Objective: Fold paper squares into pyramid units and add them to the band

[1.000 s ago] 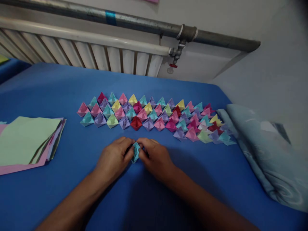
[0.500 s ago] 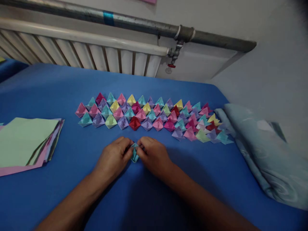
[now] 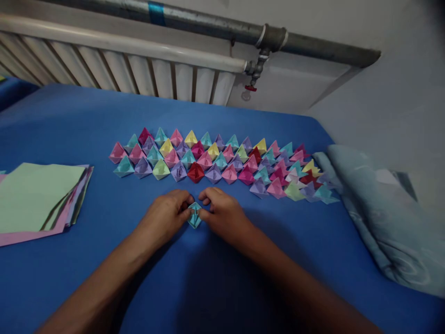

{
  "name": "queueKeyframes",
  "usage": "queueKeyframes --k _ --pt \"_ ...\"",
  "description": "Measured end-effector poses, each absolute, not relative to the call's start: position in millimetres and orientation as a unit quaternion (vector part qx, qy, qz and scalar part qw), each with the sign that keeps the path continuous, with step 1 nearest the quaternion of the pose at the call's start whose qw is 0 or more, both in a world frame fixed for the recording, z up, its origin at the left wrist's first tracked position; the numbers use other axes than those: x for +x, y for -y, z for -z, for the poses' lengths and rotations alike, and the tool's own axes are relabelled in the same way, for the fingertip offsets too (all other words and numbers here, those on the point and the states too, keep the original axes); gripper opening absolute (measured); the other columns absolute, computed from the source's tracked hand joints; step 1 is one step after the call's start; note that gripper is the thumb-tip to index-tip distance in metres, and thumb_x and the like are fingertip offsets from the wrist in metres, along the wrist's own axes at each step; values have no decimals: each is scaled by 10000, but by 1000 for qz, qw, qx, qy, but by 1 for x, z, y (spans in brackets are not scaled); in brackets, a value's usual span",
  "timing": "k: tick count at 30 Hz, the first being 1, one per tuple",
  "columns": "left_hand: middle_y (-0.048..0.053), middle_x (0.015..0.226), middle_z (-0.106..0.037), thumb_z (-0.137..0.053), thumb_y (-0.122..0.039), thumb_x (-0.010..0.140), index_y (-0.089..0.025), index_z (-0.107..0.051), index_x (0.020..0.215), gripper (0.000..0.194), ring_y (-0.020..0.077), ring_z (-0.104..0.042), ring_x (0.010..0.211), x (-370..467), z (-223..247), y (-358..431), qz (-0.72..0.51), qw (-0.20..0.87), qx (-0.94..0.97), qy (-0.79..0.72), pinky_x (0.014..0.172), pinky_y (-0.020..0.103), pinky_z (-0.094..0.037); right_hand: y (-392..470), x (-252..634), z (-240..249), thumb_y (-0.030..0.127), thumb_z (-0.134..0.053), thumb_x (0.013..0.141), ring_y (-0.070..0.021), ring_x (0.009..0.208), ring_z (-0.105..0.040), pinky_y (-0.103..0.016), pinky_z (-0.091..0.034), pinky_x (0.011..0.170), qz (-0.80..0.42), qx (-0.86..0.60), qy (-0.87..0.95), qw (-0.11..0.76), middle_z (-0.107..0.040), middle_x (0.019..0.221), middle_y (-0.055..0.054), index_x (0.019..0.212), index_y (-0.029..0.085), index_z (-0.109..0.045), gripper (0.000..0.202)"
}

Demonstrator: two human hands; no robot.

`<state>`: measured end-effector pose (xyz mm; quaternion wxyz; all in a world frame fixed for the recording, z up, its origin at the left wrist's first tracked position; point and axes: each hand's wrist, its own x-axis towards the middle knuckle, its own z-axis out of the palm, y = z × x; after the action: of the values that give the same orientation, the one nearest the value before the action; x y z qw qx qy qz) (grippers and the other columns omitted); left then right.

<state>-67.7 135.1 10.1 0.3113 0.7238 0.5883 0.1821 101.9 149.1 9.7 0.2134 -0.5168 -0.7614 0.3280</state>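
Blue table (image 3: pixel 153 278), radiator (image 3: pixel 139 55) at its far edge. Left hand (image 3: pixel 168 211) and right hand (image 3: pixel 222 213), fingers curled, pinch a teal paper boat (image 3: pixel 194 218).

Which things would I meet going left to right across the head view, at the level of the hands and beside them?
Stack of coloured paper → left hand → small teal folded paper → right hand → folded grey-blue cloth.
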Motion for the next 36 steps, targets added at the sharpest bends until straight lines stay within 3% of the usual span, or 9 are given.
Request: queueKeyframes --k 10,16,23,30,36 --pt "-44 658 -539 -592 -188 707 -204 -607 825 120 123 -503 581 -68 -19 -138 -157 375 691 -597 560 242 -373 -152 104 -13 104 -666 666 -118 723 -516 -247 -404 672 -365 -517 749 194 -567 875 26 903 212 -587 273" --pt "-38 684 -557 -580 -178 711 -207 -618 825 124 125 -507 598 -68 -17 -138 -146 360 701 -598 561 242 -372 -148 101 -15 78 -632 687 -145 809 -548 -262 -403 708 -339 -512 766 193 -596 921 4 920 212 -597 271" --pt "-35 691 -562 -555 -236 760 -209 -616 850 112 124 -514 602 -69 -15 -136 -174 373 706 -576 564 238 -375 -148 103 -12 68 -638 707 -125 708 -507 -243 -375 658 -334 -499 775 200 -591 847 17 889 200 -622 226" --pt "-13 704 -557 -494 -250 840 -199 -563 756 120 141 -524 637 -62 -13 -128 -165 251 748 -592 592 258 -352 -147 103 -9 57 -554 771 -127 700 -505 -238 -357 658 -321 -481 786 220 -548 708 32 739 193 -591 145" --pt "11 755 -570 -473 -189 859 -199 -556 763 127 161 -555 690 -54 -13 -123 -145 198 760 -602 625 269 -382 -145 98 -7 86 -529 813 -165 757 -525 -280 -372 726 -235 -500 815 173 -591 758 -14 752 192 -587 135"
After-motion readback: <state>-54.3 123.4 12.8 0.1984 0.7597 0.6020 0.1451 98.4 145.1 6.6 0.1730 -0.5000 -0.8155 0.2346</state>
